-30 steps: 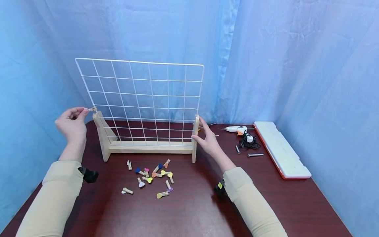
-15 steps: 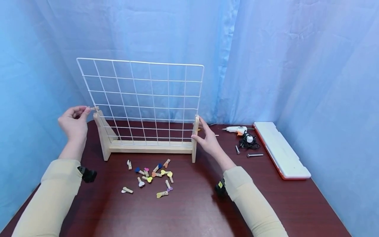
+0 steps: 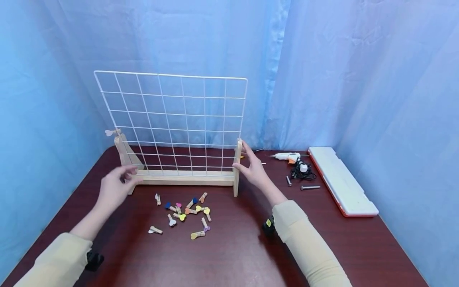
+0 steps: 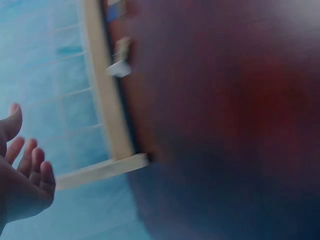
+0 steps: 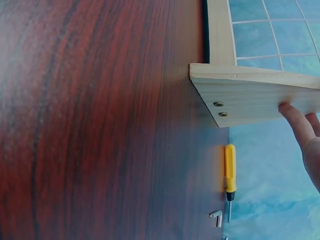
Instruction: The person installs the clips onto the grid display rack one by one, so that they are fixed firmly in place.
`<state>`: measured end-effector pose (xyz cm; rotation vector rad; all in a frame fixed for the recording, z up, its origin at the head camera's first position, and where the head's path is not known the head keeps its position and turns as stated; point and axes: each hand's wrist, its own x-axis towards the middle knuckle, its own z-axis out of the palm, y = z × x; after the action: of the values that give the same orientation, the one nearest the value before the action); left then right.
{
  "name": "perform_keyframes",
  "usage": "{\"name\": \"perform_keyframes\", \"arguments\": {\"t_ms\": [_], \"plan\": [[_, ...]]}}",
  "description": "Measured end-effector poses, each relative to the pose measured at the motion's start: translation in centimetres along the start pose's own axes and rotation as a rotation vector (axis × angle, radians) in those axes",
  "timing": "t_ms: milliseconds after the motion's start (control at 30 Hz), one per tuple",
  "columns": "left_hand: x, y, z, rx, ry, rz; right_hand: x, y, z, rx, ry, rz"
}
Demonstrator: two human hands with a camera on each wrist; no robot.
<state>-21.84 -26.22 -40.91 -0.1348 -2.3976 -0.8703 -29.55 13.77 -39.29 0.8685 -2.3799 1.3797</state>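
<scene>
A white wire grid (image 3: 172, 74) stands upright in a wooden stand (image 3: 179, 182). A clothespin with a pale heart (image 3: 108, 133) is clipped at the grid's left edge, just above the left side panel. My left hand (image 3: 114, 185), blurred, is in front of that panel with fingers apart and nothing in them; the left wrist view shows its fingers (image 4: 37, 160) loosely bent. With thumb in front and fingers behind, my right hand (image 3: 255, 172) holds the right side panel (image 3: 236, 179). Several heart clothespins (image 3: 198, 235) lie scattered before the stand.
On the right are a white glue gun (image 3: 287, 156) with a coiled black cord (image 3: 300, 173), two bolts (image 3: 310, 187) and a long white case (image 3: 342, 179). A yellow-handled screwdriver (image 5: 230, 167) and a hex key (image 5: 217, 216) lie beyond the right panel.
My left hand has let go of the pale-heart clothespin, which stays at the grid's left edge, and has moved down and to the right. My right hand keeps its place.
</scene>
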Motion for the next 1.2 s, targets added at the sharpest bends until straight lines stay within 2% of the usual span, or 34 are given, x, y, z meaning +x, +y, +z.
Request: {"name": "perform_keyframes", "arguments": {"t_ms": [100,267,367,467,700,967,1100,1200], "plan": [[-1.4,-0.7,1.3,0.016,-0.14,0.0,0.1,0.1,0.1,-0.005,0.003,-0.003],[-2.7,-1.6,3.1,0.051,-0.344,-0.06,0.1,0.0,0.4,0.002,-0.008,0.001],[-3.0,-1.9,4.0,0.052,-0.415,-0.086,0.1,-0.1,0.6,0.016,-0.009,-0.005],[-3.1,-2.0,4.7,0.039,-0.448,-0.093,0.0,-0.1,0.7,0.027,-0.007,-0.008],[-2.7,-1.8,5.2,0.057,-0.463,-0.076,-0.2,-0.1,0.4,0.02,0.002,0.001],[-1.8,-1.8,4.3,0.012,-0.445,-0.059,-0.1,0.0,0.1,0.015,0.003,0.007],[-0.6,-0.8,3.0,-0.042,-0.395,-0.053,-0.2,0.4,0.0,0.026,0.008,-0.005],[0.6,0.3,1.3,-0.059,-0.303,-0.051,0.0,1.7,0.3,0.029,0.012,-0.001]]}}
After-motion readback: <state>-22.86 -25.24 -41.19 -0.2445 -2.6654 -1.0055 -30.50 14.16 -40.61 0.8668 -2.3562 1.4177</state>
